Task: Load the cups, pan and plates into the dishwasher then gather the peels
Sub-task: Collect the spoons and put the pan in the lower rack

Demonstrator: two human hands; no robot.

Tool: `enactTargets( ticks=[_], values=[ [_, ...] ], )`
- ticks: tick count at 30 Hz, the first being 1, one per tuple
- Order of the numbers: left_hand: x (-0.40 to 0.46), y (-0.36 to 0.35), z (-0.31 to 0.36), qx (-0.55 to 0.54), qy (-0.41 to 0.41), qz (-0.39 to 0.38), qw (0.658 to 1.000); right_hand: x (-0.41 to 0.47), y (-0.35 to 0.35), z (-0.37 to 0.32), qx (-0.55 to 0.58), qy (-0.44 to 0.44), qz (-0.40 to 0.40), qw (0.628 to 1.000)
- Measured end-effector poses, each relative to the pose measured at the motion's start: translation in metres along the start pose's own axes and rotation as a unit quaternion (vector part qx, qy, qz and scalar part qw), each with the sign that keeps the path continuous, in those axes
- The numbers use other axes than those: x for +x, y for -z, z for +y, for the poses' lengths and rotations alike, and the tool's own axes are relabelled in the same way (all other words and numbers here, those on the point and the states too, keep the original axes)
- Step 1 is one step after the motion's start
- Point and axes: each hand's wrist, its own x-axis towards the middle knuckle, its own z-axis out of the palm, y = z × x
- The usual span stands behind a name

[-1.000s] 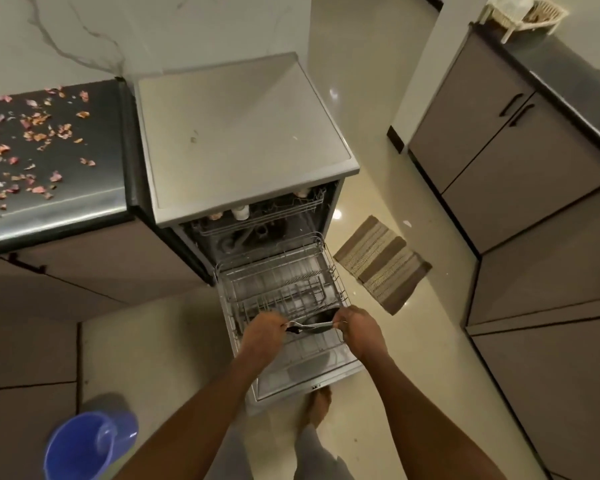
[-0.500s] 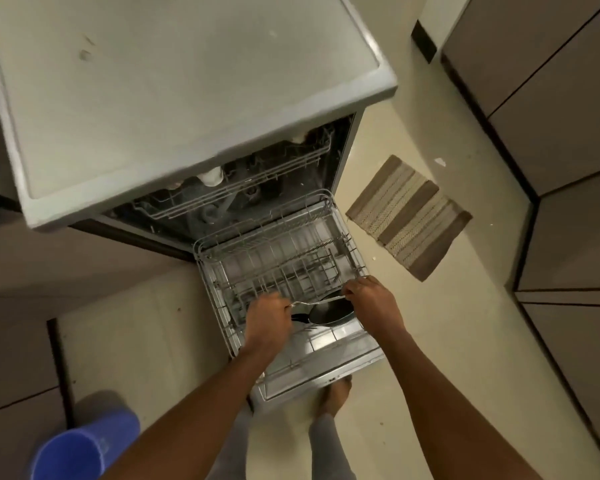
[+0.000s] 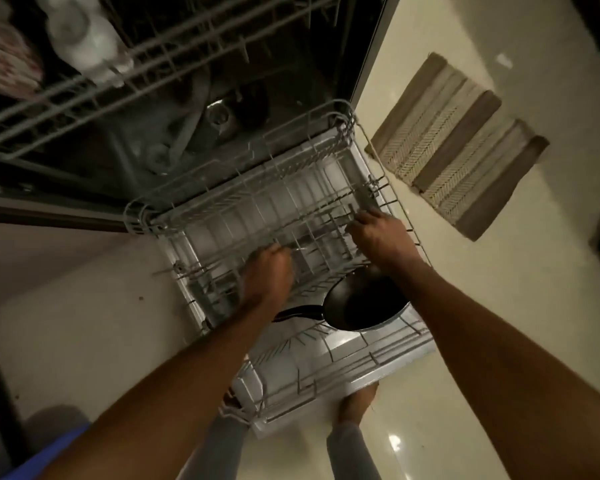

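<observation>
The dishwasher's lower rack (image 3: 329,133) is pulled out over the open door (image 3: 388,372). A black pan (image 3: 364,306) sits in the rack's front right part, its handle pointing left. My left hand (image 3: 269,275) reaches down into the rack's middle, just behind the pan handle, with its fingers curled round a wire tine row (image 3: 312,233). To the right, behind the pan, my right hand (image 3: 378,233) holds the same row of tines. A white cup (image 3: 80,39) and a patterned dish (image 3: 4,60) stand blurred in the upper rack (image 3: 187,60).
A striped mat (image 3: 458,143) lies on the cream floor right of the dishwasher. A blue bucket (image 3: 49,455) stands at the bottom left. My foot (image 3: 357,407) is at the door's front edge. Dark cabinets run along the right edge.
My head has dropped much closer to the rack, so the countertop and peels are out of view. Both hands have moved from above the pan deeper into the rack.
</observation>
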Motion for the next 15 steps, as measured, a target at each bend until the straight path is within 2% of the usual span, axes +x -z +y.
enactTargets(
  ticks=[7,13,15],
  values=[
    [0.029,-0.041,-0.008,0.014,0.014,0.017,1.0,0.042,-0.046,0.011,-0.012,0.019,0.073,0.997],
    [0.037,-0.054,-0.018,0.009,0.021,0.011,1.0,0.042,-0.067,0.011,-0.038,0.006,0.081,0.996],
    [0.039,-0.056,-0.018,0.028,-0.006,0.003,1.0,0.041,-0.069,0.014,-0.035,-0.002,0.1,0.994]
  ],
)
